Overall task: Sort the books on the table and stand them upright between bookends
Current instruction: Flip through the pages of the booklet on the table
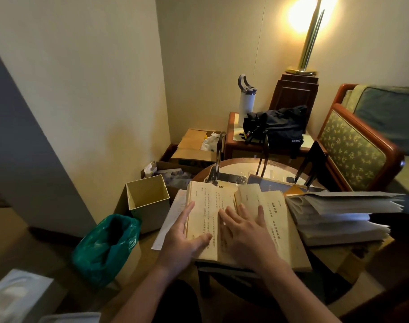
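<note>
A yellowed open book point(208, 206) with vertical print lies on the near part of the round table point(229, 164). My left hand point(183, 241) holds its left edge, thumb on the page. My right hand point(247, 231) rests flat with spread fingers across the middle fold. To the right sits a stack of grey-paged books point(338, 217), pages fanned out. Three black metal bookends stand at the back of the table: left bookend point(218, 159), middle bookend point(264, 157) and right bookend point(314, 162). A dark book point(268, 184) and an orange one point(294, 190) lie flat behind the open book.
Left of the table stand a cream square bin point(148, 199), a green plastic bag point(105, 243) and cardboard boxes point(196, 148). Behind are a side table point(233, 145) with a black bag point(274, 124) and white bottle point(246, 101), a lamp point(309, 38) and an armchair point(357, 148).
</note>
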`<state>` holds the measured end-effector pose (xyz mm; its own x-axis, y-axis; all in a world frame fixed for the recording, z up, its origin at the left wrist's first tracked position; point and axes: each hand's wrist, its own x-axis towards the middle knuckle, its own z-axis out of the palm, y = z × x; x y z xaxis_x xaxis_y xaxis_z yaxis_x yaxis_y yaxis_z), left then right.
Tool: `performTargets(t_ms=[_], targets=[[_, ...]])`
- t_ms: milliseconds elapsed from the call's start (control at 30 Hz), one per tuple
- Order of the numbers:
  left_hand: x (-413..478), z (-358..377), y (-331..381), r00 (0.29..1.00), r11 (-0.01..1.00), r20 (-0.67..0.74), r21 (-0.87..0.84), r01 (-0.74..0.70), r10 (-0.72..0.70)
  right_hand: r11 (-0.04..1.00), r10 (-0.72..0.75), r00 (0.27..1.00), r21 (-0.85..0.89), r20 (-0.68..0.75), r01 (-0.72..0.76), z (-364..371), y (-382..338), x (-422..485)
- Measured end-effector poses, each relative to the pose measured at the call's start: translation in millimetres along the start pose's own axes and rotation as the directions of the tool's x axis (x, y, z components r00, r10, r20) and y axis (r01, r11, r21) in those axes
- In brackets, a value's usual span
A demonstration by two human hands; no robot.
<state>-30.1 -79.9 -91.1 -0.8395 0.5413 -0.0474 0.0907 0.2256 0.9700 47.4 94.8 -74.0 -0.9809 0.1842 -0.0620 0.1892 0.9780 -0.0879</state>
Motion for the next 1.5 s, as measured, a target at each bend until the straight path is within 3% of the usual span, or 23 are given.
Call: performTargets(t_ms=[133,367,667,833,1033,1500], targets=[[3,-1,-5,0.999,0.998,-0.013,0.059,0.037,-0.037,0.998,0.014,1.0,0.066,0.025,-0.016,13,17,10],[32,-2,-3,0.988,0.984,-0.038,0.099,0.15,-0.147,0.994,0.009,0.998,0.113,-0.066,-0.002,38,28,5],[116,7,12,0.987,0.932,-0.158,0.352,0.085,-0.031,0.991,0.03,0.998,0.131,-0.052,-0.023,42,31,9],[110,14,14,0.98,0.885,-0.197,0.46,0.068,0.027,0.993,0.046,0.997,0.111,-0.067,-0.039,45,30,9],[56,4,0,0.993,0.949,-0.072,0.293,0.114,-0.097,0.993,0.046,0.996,0.112,-0.081,-0.037,44,28,7],[5,-4,-9,0.973,0.96,0.052,0.187,0.21,-0.223,0.992,0.047,0.995,0.119,-0.089,-0.036,44,27,9]])
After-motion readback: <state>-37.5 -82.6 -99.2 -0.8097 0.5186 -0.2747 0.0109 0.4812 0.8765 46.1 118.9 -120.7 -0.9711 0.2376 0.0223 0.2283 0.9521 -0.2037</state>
